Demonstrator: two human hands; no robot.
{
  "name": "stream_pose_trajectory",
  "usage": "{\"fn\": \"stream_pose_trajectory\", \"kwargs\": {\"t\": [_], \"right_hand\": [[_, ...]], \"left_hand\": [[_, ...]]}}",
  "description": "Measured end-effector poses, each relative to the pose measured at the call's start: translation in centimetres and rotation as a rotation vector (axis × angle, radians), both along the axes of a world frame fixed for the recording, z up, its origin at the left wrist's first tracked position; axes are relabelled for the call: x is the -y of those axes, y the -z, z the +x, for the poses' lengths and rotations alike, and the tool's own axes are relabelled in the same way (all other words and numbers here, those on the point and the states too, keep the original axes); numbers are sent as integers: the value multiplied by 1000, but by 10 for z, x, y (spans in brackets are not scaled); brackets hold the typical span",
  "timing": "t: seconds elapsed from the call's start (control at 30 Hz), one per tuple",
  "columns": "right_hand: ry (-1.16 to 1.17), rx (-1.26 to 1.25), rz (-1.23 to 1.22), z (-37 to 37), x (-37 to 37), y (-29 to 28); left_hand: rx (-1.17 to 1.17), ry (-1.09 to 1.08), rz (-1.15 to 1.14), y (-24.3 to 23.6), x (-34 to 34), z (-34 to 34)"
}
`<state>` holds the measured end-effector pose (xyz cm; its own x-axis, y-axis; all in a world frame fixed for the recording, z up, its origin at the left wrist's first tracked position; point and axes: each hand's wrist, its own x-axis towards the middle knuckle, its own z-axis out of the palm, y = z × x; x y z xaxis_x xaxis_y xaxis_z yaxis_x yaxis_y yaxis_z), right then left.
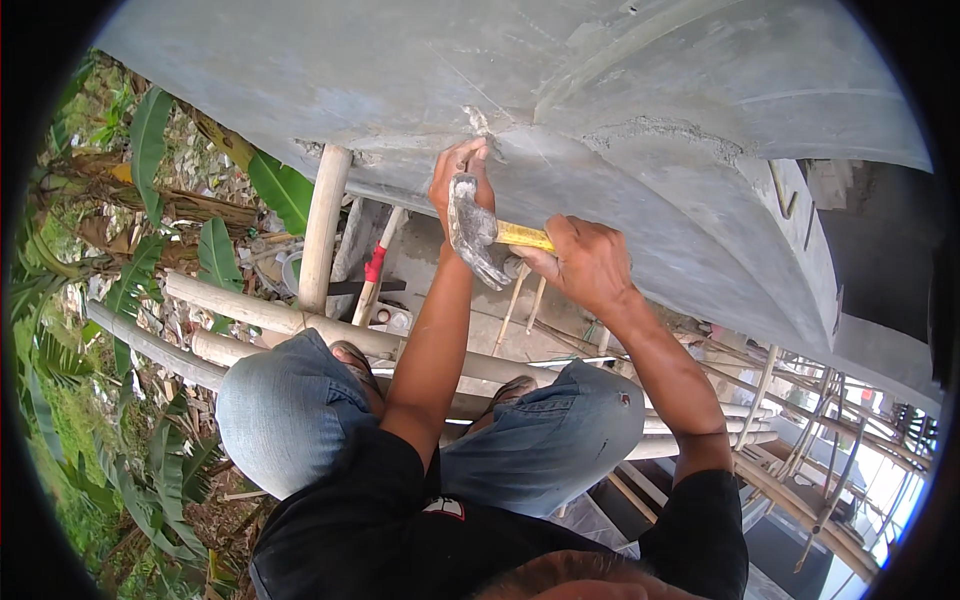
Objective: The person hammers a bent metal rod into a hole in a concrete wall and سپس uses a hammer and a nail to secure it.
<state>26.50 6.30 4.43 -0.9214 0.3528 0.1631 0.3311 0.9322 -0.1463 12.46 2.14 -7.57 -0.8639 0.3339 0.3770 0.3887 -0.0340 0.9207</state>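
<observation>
My right hand (592, 262) is closed round the yellow handle of a claw hammer (468, 222). Its worn metal head, smeared with pale grey, is in front of my left hand (445, 180) and covers part of it. The left fingers are bent together close to the grey cement wall (340, 85). Whatever they pinch, if anything, is hidden behind the fingers and the hammer head. Just beyond the fingertips, a rough whitish chipped patch (475, 120) marks the wall.
Bamboo poles (270, 318) run beneath my bent knees, and an upright pole (325, 225) meets the wall at left. Banana leaves (150, 150) and rubble lie far below on the left. More bamboo scaffolding (800, 480) stands at right. A bent metal rod (785, 200) sticks out of the wall.
</observation>
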Motion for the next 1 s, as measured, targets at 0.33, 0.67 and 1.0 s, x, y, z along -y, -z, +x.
{"fn": "stream_pose_trajectory", "kwargs": {"t": [0.33, 0.67, 1.0], "right_hand": [[121, 9, -169, 68, -1, 15], [112, 40, -141, 88, 3, 31], [-27, -43, -149, 60, 6, 9]], "left_hand": [[549, -28, 335, 18, -2, 10], [-35, -28, 143, 17, -4, 22], [-2, -27, 166, 23, -4, 22]]}}
